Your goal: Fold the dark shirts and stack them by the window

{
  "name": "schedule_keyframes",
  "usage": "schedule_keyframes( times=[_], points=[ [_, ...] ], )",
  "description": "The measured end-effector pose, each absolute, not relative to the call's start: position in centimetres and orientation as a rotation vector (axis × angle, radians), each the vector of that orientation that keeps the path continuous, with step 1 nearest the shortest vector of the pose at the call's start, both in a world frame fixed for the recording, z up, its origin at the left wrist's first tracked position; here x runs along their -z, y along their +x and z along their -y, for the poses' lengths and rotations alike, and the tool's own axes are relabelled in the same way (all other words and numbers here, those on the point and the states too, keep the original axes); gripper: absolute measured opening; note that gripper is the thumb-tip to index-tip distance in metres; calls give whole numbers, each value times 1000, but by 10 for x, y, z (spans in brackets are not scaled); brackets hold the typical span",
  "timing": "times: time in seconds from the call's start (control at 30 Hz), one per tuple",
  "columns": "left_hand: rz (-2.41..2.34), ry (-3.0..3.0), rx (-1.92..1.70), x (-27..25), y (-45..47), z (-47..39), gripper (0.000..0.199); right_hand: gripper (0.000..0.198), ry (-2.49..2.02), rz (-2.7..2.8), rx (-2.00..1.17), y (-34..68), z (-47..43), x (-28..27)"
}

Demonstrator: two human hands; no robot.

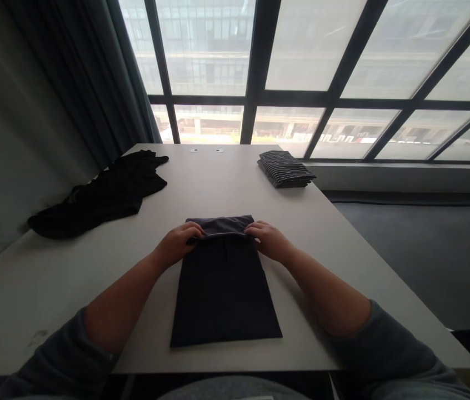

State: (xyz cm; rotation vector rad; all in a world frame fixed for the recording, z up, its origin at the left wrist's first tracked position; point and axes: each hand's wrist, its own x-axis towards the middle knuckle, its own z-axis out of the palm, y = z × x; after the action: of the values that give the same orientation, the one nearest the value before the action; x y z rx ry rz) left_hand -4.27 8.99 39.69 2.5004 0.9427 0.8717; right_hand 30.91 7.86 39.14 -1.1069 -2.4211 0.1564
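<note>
A dark, flat-folded garment (225, 300) lies in a long rectangle in front of me on the white table. Its far end is a lighter grey-purple layer of cloth (224, 225), turned over with a curved edge across the width. At the left corner of that edge, my left hand (179, 241) is closed, fingers and thumb pinching the cloth. My right hand (269, 240) pinches the right corner in the same way. The exact kind of garment cannot be made out.
On the white table (214, 183), a crumpled heap of black clothing (105, 194) lies at the left edge. A neat stack of striped folded cloth (285, 168) sits at the far right. Large windows (297, 47) and a dark curtain (89, 72) stand behind.
</note>
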Motion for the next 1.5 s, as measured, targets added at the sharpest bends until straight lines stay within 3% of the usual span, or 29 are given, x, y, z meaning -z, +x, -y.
schedule_keyframes(
  times=[0.17, 0.43, 0.73, 0.9, 1.0, 1.3, 1.5],
  points=[
    [-938, 2573, -521, -393, -48, -88, 23, 39, -1201, 2477, -98, 305, -72, -387],
    [-925, 2547, -454, -407, -52, -81, 17, 42, -1172, 2499, -252, 309, -66, -391],
    [-1213, 2574, -741, -403, 6, -102, 37, 41, -1531, 2152, -86, 276, -81, -409],
    [-1444, 2630, -423, -362, 38, -112, 59, 68, -1833, 2338, -300, 238, -96, -383],
    [-1536, 2572, -375, -346, 34, -118, 64, 73, -1939, 2285, -418, 242, -105, -371],
    [-1683, 2302, -672, -321, -4, -138, 60, 79, -2092, 2108, -408, 265, -119, -362],
    [-1636, 2230, -795, -331, -32, -157, 50, 69, -2031, 2069, -358, 275, -123, -352]
  ],
)
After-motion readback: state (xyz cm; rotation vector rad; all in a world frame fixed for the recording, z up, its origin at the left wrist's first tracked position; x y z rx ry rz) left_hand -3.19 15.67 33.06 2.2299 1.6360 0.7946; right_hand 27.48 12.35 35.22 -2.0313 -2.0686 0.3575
